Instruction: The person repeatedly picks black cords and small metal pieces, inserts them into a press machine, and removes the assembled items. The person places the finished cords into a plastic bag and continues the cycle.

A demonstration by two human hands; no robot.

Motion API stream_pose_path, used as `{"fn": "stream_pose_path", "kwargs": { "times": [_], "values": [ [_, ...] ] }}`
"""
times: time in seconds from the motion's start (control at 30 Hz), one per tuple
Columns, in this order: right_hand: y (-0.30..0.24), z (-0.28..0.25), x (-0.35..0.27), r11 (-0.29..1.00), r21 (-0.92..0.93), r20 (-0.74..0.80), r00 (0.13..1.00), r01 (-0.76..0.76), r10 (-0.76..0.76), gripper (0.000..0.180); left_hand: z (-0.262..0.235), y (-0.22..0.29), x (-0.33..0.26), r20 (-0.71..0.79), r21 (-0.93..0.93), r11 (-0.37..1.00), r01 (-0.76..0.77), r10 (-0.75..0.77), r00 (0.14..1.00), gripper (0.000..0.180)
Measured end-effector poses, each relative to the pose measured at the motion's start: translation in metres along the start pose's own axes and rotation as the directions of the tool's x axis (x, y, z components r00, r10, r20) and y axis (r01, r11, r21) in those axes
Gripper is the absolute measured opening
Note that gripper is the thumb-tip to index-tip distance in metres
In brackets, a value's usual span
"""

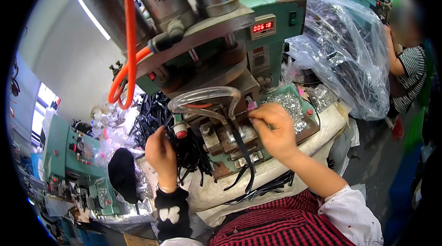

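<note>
My right hand (274, 131) pinches a small piece at the die block (229, 138) of a green press machine (258, 29), fingertips just above a black strap (242, 151) that lies across the block and hangs over the bench edge. My left hand (161, 151) is closed on a bundle of black straps (191, 154) to the left of the block. A clear curved guard (205, 96) arches over the work spot. What the right fingertips hold is too small to tell.
A tray of small silver metal parts (290, 105) sits right of the block. More black straps (152, 112) pile behind my left hand. A large clear plastic bag (345, 52) bulges at right, a person in a striped top (410, 71) beyond it. Another green machine (64, 154) stands at left.
</note>
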State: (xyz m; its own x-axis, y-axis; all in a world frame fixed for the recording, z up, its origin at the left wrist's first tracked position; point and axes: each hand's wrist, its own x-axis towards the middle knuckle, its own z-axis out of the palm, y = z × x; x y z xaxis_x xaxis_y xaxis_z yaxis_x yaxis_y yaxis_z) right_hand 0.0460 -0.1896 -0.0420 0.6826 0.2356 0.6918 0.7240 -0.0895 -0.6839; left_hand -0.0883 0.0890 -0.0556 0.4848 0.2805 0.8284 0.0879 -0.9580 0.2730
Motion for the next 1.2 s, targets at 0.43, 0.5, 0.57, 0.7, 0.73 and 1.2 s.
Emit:
{"fn": "stream_pose_path", "kwargs": {
  "times": [0.43, 0.5, 0.57, 0.7, 0.73, 1.2],
  "values": [
    [-0.057, 0.016, -0.016, 0.593, 0.552, 0.241, 0.792, -0.587, 0.560, 0.049, -0.035, 0.119, 0.047, 0.051, -0.753, 0.618, 0.228, -0.290, 0.956, 0.009],
    [-0.064, -0.001, -0.021, 0.829, 0.402, 0.245, 0.918, -0.389, 0.311, 0.054, -0.030, 0.118, 0.030, -0.027, -0.738, 0.670, 0.088, -0.159, 0.987, 0.005],
    [-0.036, -0.021, -0.015, 0.992, 0.048, 0.275, 0.956, -0.117, 0.100, 0.051, -0.022, 0.116, 0.013, -0.059, -0.677, 0.720, -0.155, 0.157, 0.986, 0.013],
    [0.052, -0.055, -0.039, 0.626, -0.769, 0.068, 0.957, -0.131, 0.284, 0.031, -0.006, 0.140, -0.001, -0.006, -0.519, 0.748, -0.414, 0.481, 0.877, 0.023],
    [0.067, -0.058, -0.046, 0.627, -0.775, 0.068, 0.975, -0.081, 0.210, 0.026, -0.003, 0.147, -0.001, 0.018, -0.507, 0.750, -0.424, 0.501, 0.865, 0.024],
    [0.083, -0.030, -0.031, 0.556, -0.823, 0.231, 0.963, 0.117, 0.139, 0.026, 0.012, 0.140, -0.013, 0.009, -0.503, 0.756, -0.419, 0.489, 0.872, 0.025]
  ]
}}
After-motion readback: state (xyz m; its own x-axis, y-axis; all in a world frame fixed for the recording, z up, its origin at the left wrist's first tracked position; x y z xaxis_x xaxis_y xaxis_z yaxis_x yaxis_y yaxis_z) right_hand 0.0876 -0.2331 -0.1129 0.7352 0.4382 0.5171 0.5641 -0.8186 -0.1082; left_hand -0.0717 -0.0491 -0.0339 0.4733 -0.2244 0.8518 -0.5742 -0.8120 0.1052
